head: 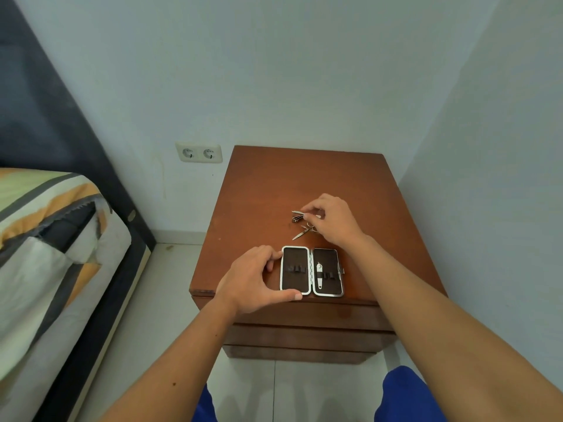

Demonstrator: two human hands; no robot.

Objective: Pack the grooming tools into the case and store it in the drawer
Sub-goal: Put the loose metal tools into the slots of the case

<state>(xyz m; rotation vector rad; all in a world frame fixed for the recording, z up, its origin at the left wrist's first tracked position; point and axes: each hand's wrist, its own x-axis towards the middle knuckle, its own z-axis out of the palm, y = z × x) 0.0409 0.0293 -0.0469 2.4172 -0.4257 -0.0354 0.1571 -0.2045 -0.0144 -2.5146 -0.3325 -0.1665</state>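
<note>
A small dark case (311, 271) with a silver rim lies open flat near the front edge of a brown wooden nightstand (262, 190). One metal tool (319, 274) sits under the straps in the case's right half; the left half holds none. My left hand (254, 277) grips the case's left edge, thumb at its front corner. Behind the case, my right hand (330, 219) pinches a silver nail clipper (297, 216) at its end. Small scissors (304, 231) lie on the wood just in front of that hand.
The nightstand's drawer fronts (304, 330) below the top are closed. A bed (54, 239) with a striped cover stands to the left, across a strip of tiled floor. A double wall socket (199, 152) is on the back wall. A wall runs close along the right.
</note>
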